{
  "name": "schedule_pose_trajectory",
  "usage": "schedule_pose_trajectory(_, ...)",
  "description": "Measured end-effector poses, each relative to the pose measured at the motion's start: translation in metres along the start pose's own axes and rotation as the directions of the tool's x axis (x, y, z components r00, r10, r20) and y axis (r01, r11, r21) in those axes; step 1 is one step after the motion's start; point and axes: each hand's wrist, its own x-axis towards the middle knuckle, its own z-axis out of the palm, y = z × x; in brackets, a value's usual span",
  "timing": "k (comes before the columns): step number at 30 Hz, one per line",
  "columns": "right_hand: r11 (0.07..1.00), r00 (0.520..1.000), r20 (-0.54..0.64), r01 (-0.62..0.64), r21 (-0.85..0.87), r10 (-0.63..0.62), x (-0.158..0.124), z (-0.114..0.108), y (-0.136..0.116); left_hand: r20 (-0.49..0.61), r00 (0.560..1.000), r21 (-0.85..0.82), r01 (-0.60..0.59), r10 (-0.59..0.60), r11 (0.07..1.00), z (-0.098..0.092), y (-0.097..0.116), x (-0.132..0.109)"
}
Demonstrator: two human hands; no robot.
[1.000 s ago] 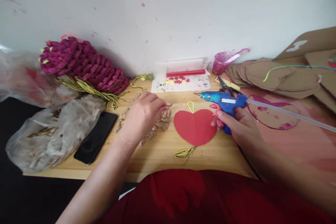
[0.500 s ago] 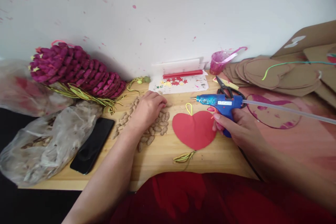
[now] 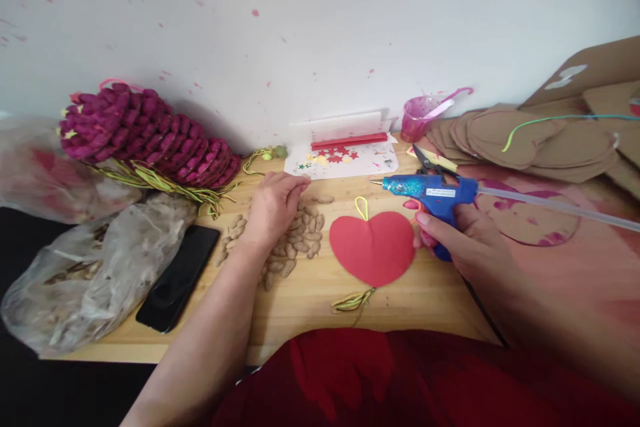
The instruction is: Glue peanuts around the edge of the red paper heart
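My right hand (image 3: 465, 227) grips a blue glue gun (image 3: 440, 197), its nozzle pointing left and a clear glue stick (image 3: 555, 200) out of its rear. Just left of that hand lies a red heart-shaped piece (image 3: 373, 247) with a yellow loop at the top and a yarn tassel (image 3: 353, 301) at its point. My left hand (image 3: 274, 207) is over a pile of peanuts (image 3: 303, 233), fingers drawn together; whatever is between them is hidden. One peanut (image 3: 326, 199) lies apart, right of its fingertips.
Bundled magenta peanut pieces (image 3: 150, 133), a plastic bag (image 3: 100, 273) and a black phone (image 3: 177, 280) are at left. Small paper stars lie on white paper (image 3: 367, 163) by the wall. A stained cup (image 3: 415, 117), scissors (image 3: 425, 160) and cardboard cutouts (image 3: 530, 140) are at right.
My left hand has shifted slightly left, its fingers drawn back, uncovering a peanut at the right. My right hand has moved the glue gun a little to the right.
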Motion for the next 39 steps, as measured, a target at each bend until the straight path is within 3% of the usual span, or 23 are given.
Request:
schedule_pose_trajectory(7, 1.0, 1.0, -0.003, -0.02, -0.011, 0.02, 0.001, -0.001, 0.0, 0.136, 0.983, -0.041, -0.119, 0.123, 0.992, 0.014, 0.01, -0.002)
schedule_pose_trajectory(13, 0.999, 0.999, 0.002, -0.035, -0.025, 0.035, 0.0, -0.002, -0.001, 0.18, 0.977, -0.032, -0.112, 0.116, 0.993, 0.014, 0.004, -0.004)
schedule_pose_trajectory(32, 1.0, 1.0, 0.018, -0.004, -0.03, 0.005, 0.002, -0.002, 0.002, 0.127, 0.992, 0.092, -0.037, 0.026, 0.995, 0.007, -0.005, -0.007)
schedule_pose_trajectory(36, 1.0, 1.0, 0.027, -0.001, -0.03, 0.002, 0.003, -0.002, 0.003, 0.091, 0.996, 0.054, -0.027, 0.022, 0.998, 0.012, 0.0, -0.004)
schedule_pose_trajectory(39, 1.0, 1.0, 0.028, 0.009, -0.027, -0.008, 0.002, -0.001, 0.003, 0.132, 0.991, 0.062, -0.039, 0.031, 0.997, 0.017, 0.003, -0.002)
